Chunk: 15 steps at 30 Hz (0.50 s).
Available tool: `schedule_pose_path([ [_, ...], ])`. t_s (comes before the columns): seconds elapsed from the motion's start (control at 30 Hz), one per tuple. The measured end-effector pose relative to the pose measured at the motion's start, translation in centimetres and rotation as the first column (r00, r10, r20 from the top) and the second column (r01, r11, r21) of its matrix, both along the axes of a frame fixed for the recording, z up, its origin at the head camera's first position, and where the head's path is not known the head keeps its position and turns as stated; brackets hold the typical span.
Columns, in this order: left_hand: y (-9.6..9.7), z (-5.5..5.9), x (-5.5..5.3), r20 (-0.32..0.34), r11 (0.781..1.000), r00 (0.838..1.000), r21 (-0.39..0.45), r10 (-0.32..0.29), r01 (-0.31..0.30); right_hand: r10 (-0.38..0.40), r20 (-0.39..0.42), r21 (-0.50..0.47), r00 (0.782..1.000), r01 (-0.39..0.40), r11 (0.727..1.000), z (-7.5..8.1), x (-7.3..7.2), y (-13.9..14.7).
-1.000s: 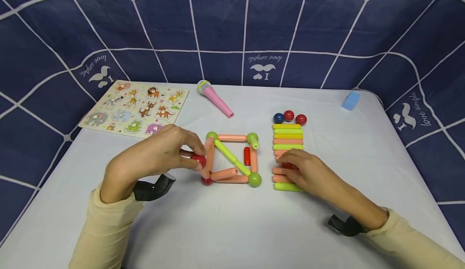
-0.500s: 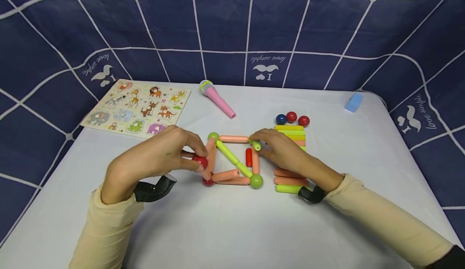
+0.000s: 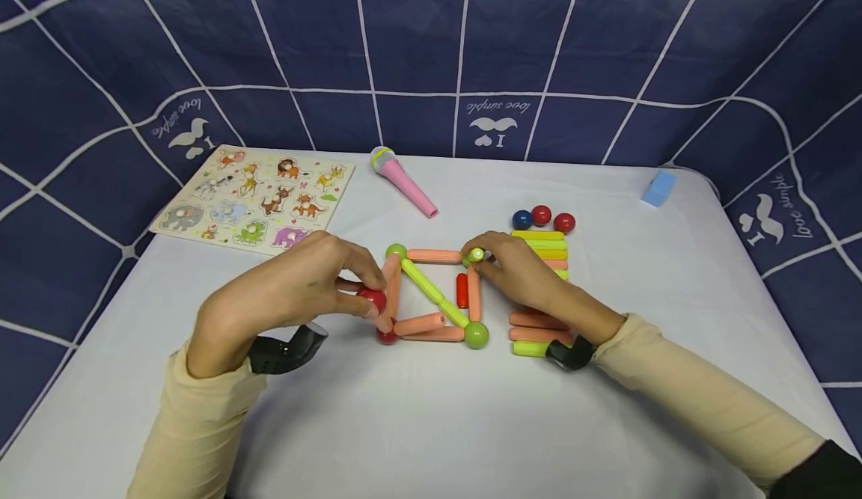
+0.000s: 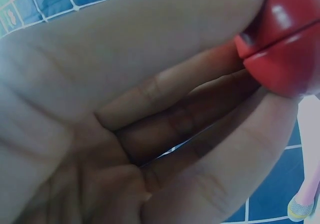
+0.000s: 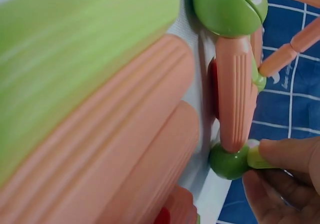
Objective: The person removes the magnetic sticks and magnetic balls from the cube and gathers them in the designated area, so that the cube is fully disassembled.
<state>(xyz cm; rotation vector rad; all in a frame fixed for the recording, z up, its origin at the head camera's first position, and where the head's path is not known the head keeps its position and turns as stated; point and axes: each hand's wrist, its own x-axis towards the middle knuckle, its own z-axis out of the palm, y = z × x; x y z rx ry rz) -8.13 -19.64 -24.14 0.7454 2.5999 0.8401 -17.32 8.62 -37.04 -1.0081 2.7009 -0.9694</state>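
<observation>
In the head view my left hand [image 3: 289, 286] pinches a red ball [image 3: 372, 301] at the left side of a flat frame of sticks and balls. The left wrist view shows this grooved red ball [image 4: 285, 44] between thumb and fingers. A salmon stick runs below it to another red ball [image 3: 387, 334] at the near left corner. My right hand [image 3: 521, 271] pinches a short yellow-green stick [image 3: 477, 254] at the far right corner. In the right wrist view that stick [image 5: 256, 156] sits against a green ball [image 5: 227, 161]. A yellow-green diagonal [image 3: 424, 283] crosses the frame.
A row of salmon, yellow and green sticks [image 3: 539, 334] lies under and beside my right forearm. Behind it are a blue ball [image 3: 521, 220] and two red balls [image 3: 564, 222]. Farther off lie an animal puzzle board [image 3: 252, 200], a pink microphone [image 3: 407, 185] and a blue block [image 3: 658, 188].
My right hand has moved left from the stick row to the frame's far right corner and now grips the yellow-green stick, whose end has tipped upward. The left hand stays in place.
</observation>
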Motion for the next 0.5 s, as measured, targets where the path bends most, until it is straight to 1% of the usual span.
schedule_pose_path([
  [0.1, 0.06, -0.03, -0.01, 0.008, 1.0, 1.0, -0.003, 0.008, -0.008, -0.026, 0.046, -0.047, 0.999, 0.028, 0.998, -0.3, -0.24, 0.05],
  [0.17, 0.11, -0.04, -0.02, 0.013, 1.0, 1.0, -0.004, 0.01, -0.01, -0.023, 0.051, -0.059, 0.998, 0.026, 0.998, -0.42, -0.3, 0.04],
  [0.23, 0.13, -0.02, -0.04, 0.014, 1.0, 1.0, -0.005, 0.011, -0.011, -0.015, 0.043, -0.055, 0.999, 0.018, 0.998, -0.49, -0.32, 0.01],
  [0.3, 0.17, 0.02, -0.06, 0.014, 1.0, 1.0, -0.003, 0.01, -0.009, -0.009, 0.016, -0.047, 1.0, 0.01, 0.999, -0.5, -0.31, 0.02],
  [0.4, 0.22, 0.08, -0.07, 0.015, 1.0, 1.0, 0.001, 0.006, -0.006, -0.028, -0.018, -0.041, 0.999, 0.028, 0.999, -0.33, -0.25, 0.1],
  [0.5, 0.26, 0.13, -0.06, 0.018, 1.0, 1.0, 0.001, 0.004, -0.004, -0.049, -0.019, -0.05, 0.999, 0.048, 0.998, -0.12, -0.01, 0.47],
])
